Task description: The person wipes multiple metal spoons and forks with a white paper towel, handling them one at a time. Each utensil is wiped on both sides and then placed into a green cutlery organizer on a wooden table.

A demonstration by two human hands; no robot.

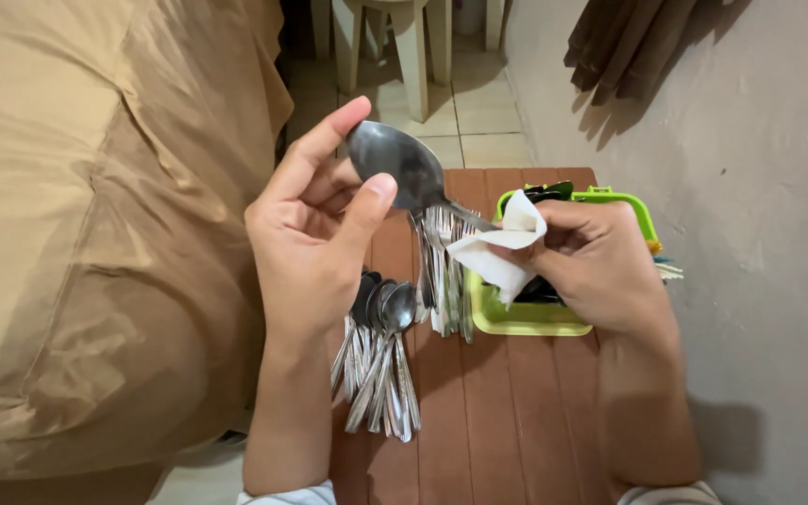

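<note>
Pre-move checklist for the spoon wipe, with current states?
1. Left hand grip on spoon bowl, fingertip and thumb: ok.
2. Right hand presses white tissue at spoon handle: ok.
3. Spoon held above the wooden table, apart from other cutlery: ok.
4. Spoon pile lying flat under left hand: ok.
5. Green container resting fully on table: ok.
6. Spoon bowl free of smears: cannot tell.
</note>
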